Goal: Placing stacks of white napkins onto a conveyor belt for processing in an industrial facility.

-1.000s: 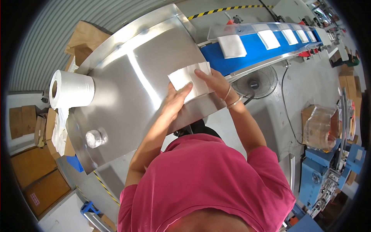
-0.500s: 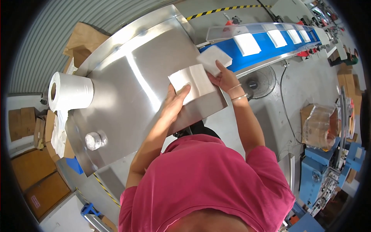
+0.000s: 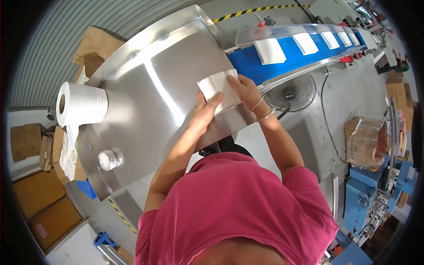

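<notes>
Right hand (image 3: 247, 92) has returned, white stack (image 3: 217, 87) between it and left hand (image 3: 204, 113).

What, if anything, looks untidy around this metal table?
The crumpled white material left of the metal table seems untidy: it hangs bunched, whereas the folded white pieces on the blue belt lie in a spaced row. Nothing looks clearly spilled or damaged.
</notes>
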A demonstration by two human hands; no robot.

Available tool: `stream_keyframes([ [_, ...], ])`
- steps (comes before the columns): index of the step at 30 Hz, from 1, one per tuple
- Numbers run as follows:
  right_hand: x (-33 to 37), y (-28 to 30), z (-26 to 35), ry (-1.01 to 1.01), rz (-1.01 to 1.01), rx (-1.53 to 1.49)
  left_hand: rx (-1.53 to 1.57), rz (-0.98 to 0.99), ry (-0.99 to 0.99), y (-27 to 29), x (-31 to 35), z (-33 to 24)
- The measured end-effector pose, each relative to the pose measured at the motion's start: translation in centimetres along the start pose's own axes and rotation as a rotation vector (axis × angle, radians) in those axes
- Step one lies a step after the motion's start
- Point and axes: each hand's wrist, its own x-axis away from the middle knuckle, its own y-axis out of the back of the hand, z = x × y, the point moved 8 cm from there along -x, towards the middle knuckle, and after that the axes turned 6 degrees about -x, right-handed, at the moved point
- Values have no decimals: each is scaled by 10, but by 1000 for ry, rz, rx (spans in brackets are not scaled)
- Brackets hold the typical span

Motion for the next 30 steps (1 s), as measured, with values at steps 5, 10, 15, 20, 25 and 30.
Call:
stream_keyframes([
  [5, -13, 14, -14, 39, 113, 607, 73, -9, -35, 5, 1, 5],
  [10, -14, 19, -30, -284, 45, -500, 76, 32, -21, 2, -6, 9],
  [15, 25, -36, 25, -147, 213, 150, 30, -3, 64, 3, 3, 4],
  [20, 4, -29, -10, -155, 125, -147, -47, 7, 85, 1, -2, 7],
  [25, 1, -22, -14, 96, 71, 237, -54, -62, 82, 8, -11, 21],
  [30, 3, -47, -28, -225, 162, -309, 13, -111, 55, 9, -2, 9],
])
